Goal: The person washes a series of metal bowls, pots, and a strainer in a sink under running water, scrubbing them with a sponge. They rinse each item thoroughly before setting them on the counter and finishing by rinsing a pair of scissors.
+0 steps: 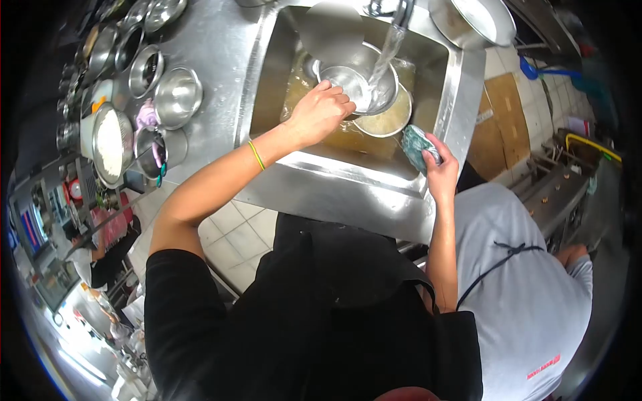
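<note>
My left hand (321, 112), with a yellow band at the wrist, is closed on the near rim of a metal bowl (388, 93) in the sink (264, 100). Water from the faucet (403, 15) pours into this bowl. Partly under it sits another round vessel (394, 119) with cloudy liquid in it. Over the sink's right edge, my right hand (442, 170) grips a green scrubbing pad (417, 147), apart from the bowl. Shallow murky water lies on the sink bottom. A blurred grey round shape covers part of the sink's far side.
Several metal bowls (178, 98) and a colander with white contents (110, 144) crowd the counter at left. A large pot (478, 23) stands beyond the sink's right corner. Close at my right is a person in grey (528, 301); other people are at far left.
</note>
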Action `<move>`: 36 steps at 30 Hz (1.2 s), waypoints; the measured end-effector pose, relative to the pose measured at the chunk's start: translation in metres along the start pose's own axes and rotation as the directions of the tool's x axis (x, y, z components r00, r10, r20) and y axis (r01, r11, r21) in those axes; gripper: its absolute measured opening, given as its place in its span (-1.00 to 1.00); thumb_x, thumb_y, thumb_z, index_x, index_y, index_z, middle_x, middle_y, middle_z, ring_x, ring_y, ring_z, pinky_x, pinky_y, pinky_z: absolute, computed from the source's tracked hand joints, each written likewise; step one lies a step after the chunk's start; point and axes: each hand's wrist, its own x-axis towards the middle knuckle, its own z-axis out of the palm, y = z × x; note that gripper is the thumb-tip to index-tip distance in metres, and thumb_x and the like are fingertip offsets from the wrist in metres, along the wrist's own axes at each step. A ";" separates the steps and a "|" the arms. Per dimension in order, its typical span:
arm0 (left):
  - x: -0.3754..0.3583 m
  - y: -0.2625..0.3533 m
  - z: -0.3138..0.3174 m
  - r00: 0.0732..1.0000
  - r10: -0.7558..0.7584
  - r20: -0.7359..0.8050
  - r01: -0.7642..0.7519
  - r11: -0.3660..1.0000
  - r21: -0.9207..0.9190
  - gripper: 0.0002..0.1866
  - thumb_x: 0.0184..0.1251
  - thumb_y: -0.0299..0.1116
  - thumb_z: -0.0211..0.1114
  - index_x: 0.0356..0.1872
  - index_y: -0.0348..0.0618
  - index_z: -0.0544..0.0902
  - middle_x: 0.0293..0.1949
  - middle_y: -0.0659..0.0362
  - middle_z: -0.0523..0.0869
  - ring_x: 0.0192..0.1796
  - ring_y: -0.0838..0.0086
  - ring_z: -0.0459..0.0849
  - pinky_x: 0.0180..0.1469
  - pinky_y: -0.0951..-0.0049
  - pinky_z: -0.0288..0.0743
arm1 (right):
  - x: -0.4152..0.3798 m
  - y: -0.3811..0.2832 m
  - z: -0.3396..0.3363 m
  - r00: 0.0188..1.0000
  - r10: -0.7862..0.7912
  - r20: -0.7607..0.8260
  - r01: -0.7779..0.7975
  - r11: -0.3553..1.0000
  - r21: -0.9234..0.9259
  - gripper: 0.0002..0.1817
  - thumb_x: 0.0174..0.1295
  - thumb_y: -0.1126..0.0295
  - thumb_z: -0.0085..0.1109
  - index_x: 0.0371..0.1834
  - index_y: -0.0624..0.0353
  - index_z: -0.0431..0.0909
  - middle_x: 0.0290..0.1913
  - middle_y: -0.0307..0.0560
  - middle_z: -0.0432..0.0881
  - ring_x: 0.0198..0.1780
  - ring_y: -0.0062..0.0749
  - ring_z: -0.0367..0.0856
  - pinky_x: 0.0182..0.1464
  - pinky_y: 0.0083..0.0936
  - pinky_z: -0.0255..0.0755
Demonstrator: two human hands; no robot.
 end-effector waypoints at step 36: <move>-0.039 -0.035 -0.050 0.978 -0.044 -0.205 0.077 0.985 0.156 -0.89 -0.21 -0.56 0.15 -0.60 -0.11 0.44 -0.64 0.27 0.47 -0.48 0.40 0.50 -0.37 0.45 0.25 | 0.040 -0.039 0.005 0.980 -0.157 -0.124 0.164 0.985 0.045 -0.58 0.01 0.59 0.11 0.03 0.23 0.48 -0.01 0.01 0.56 0.03 -0.43 0.48 0.08 -0.57 0.28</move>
